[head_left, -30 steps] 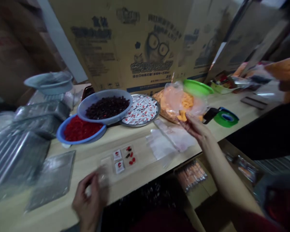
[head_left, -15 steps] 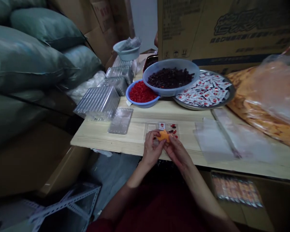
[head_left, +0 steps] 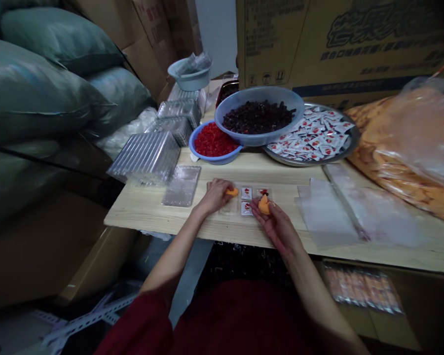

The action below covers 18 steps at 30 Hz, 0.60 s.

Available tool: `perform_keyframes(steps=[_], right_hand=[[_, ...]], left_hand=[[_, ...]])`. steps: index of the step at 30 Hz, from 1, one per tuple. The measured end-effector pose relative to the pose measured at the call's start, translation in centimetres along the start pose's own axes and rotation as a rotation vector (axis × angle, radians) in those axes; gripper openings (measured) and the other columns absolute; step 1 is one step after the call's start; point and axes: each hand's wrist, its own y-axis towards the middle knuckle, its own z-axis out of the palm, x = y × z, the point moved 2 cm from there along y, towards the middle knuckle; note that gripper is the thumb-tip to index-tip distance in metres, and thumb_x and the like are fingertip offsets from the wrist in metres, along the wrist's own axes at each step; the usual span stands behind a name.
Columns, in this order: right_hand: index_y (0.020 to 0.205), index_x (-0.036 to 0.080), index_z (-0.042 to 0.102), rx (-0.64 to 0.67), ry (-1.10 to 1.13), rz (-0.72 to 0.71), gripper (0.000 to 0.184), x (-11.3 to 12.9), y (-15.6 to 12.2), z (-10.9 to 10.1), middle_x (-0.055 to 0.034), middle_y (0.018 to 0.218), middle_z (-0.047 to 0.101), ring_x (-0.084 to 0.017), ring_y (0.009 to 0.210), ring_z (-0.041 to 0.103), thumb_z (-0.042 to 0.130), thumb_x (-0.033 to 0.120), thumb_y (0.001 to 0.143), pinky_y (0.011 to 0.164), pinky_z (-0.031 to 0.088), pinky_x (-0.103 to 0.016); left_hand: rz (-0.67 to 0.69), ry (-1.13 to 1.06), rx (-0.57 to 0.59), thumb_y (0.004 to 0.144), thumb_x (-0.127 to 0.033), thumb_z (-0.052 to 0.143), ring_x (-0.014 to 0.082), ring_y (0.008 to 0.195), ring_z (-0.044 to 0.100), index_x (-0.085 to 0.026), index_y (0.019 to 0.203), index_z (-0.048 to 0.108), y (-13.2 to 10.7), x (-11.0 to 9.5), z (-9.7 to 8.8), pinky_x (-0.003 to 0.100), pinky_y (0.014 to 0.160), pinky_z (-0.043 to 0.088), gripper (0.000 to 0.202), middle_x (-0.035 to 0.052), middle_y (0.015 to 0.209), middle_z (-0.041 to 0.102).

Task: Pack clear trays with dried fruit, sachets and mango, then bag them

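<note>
In the right hand (head_left: 282,230) sits an orange piece (head_left: 264,205).

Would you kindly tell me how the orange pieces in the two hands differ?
The left orange piece is left of the white sachets; the right orange piece is right of them. What shows of the left one is wider than tall; the right one points a tip upward. Both are orange and hand-held.
</note>
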Motion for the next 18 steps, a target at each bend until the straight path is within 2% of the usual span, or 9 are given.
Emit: perform_keyframes(steps=[4,6,8,10,13,15,18], right_hand=[[0.107,0.016,0.069,0.030,-0.019,0.029,0.037,-0.2,-0.3,0.2,-0.0137,0.115,0.074,-0.026,0.114,0.070,0.082,0.035,0.078,0.116,0.044,-0.044],[0.110,0.016,0.068,0.037,-0.018,0.053,0.038,-0.4,-0.3,0.2,-0.0136,0.117,0.074,-0.026,0.114,0.070,0.080,0.036,0.080,0.117,0.042,-0.044],[0.114,0.016,0.068,0.041,-0.008,0.082,0.040,-0.5,-0.2,0.1,-0.0140,0.118,0.073,-0.025,0.114,0.070,0.079,0.037,0.082,0.118,0.041,-0.044],[0.117,0.015,0.067,0.058,0.009,0.113,0.041,-0.6,-0.1,0.0,-0.0148,0.118,0.073,-0.026,0.114,0.070,0.077,0.038,0.084,0.117,0.042,-0.043],[0.114,0.015,0.069,0.093,0.035,0.125,0.034,-0.8,0.3,0.0,-0.0126,0.118,0.073,-0.024,0.114,0.070,0.072,0.037,0.088,0.115,0.045,-0.043],[0.109,0.015,0.070,0.121,0.033,0.114,0.027,-1.0,0.5,0.2,-0.0110,0.117,0.074,-0.023,0.114,0.070,0.071,0.034,0.090,0.114,0.046,-0.042],[0.107,0.014,0.071,0.142,-0.012,0.111,0.024,-1.1,1.0,0.6,-0.0111,0.118,0.074,-0.022,0.115,0.069,0.068,0.033,0.092,0.113,0.048,-0.037]], left_hand=[[0.067,0.053,-0.049,0.090,-0.019,0.060,0.0309,0.123,0.045,-0.025,0.104,0.074,0.4,0.3,0.3,0.048,0.096,0.037,0.021,0.0087,0.130,0.060],[0.057,0.016,-0.152,0.091,-0.020,0.060,0.0292,0.121,0.047,-0.024,0.111,0.072,0.1,-0.1,0.3,0.048,0.098,0.037,0.024,0.0098,0.127,0.060],[0.047,-0.072,-0.288,0.094,-0.024,0.059,0.0270,0.119,0.049,-0.021,0.117,0.069,-0.6,-1.3,0.0,0.047,0.102,0.038,0.025,0.0108,0.123,0.060],[0.079,-0.215,-0.348,0.097,-0.030,0.057,0.0246,0.118,0.052,-0.020,0.119,0.067,-1.4,-3.3,-0.1,0.044,0.105,0.039,0.026,0.0108,0.121,0.060],[0.179,-0.399,-0.250,0.096,-0.036,0.060,0.0232,0.119,0.053,-0.021,0.120,0.065,-2.5,-6.6,0.3,0.040,0.106,0.042,0.029,0.0102,0.122,0.060],[0.216,-0.458,-0.184,0.093,-0.037,0.065,0.0239,0.119,0.054,-0.021,0.114,0.065,-2.9,-8.1,0.7,0.040,0.106,0.042,0.026,0.0097,0.121,0.062],[0.148,-0.543,-0.189,0.094,-0.037,0.062,0.0215,0.105,0.059,-0.020,0.100,0.065,-3.2,-8.1,1.1,0.036,0.095,0.046,0.019,0.0074,0.107,0.066]])
